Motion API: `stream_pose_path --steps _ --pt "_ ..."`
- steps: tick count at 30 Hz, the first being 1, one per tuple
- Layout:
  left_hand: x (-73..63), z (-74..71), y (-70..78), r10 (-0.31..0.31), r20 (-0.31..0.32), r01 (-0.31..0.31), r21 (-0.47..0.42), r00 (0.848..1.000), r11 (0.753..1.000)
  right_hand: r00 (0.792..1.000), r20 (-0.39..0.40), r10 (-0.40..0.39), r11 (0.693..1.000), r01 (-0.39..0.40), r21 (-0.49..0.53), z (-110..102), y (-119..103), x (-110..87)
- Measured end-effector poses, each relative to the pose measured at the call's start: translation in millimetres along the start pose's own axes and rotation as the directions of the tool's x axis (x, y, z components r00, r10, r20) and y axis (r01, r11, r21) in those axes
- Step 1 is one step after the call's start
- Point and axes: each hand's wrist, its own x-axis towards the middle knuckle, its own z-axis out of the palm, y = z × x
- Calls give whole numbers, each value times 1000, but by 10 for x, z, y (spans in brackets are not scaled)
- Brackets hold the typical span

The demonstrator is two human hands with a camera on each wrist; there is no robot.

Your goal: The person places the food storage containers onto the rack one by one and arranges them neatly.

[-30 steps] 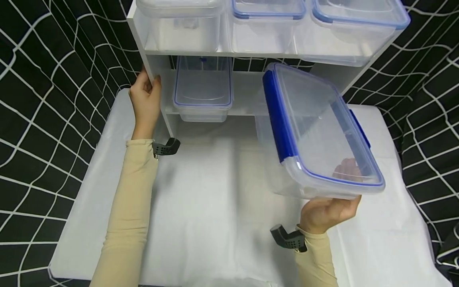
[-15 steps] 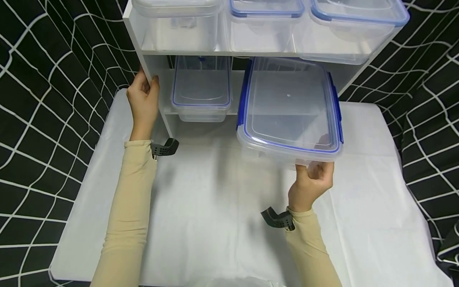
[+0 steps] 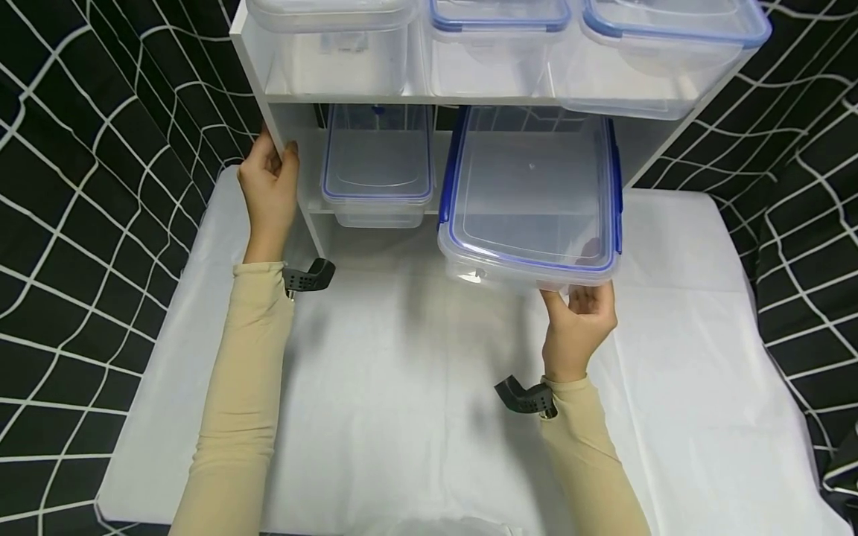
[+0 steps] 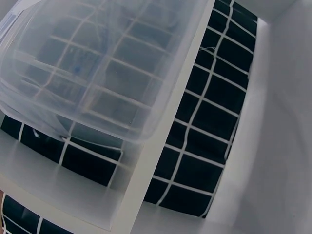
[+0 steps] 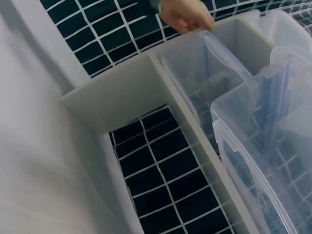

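My left hand (image 3: 270, 193) grips the left side panel of a white shelf unit (image 3: 415, 99), thumb on the inner face. My right hand (image 3: 578, 327) holds the near end of a large clear food container (image 3: 529, 201) from below, thumb at its front. Its lid has a blue seal line and dark blue side clips. The container's far end lies under the upper shelf, while its near end juts out past the lower one. To its left, a smaller lidded clear container (image 3: 378, 160) sits on the lower shelf, also seen overhanging in the left wrist view.
Three clear containers, among them a blue-rimmed one (image 3: 499, 52), stand along the upper shelf. White cloth (image 3: 375, 402) covers the table beneath. Black netting-patterned cloth (image 3: 80, 223) with white lines hangs around the sides. Both wrists carry dark camera mounts (image 3: 310, 275).
My right hand has swung the large container left and away from me, from tilted on the right to nearly level at the lower shelf opening. My left hand stays on the panel.
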Motion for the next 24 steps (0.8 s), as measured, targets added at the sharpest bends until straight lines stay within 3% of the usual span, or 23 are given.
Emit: stream_pose_path --steps 5,13,24 --pt "-2 -7 8 -1 0 1 -9 1000 1000 999 36 35 999 -34 -7 7 65 139" --pt "5 -2 33 -46 3 46 -22 999 999 983 156 96 995 -94 -21 -66 166 483" --pt "-11 -11 0 -30 7 30 -9 1000 1000 979 179 98 995 -90 -52 59 288 596"
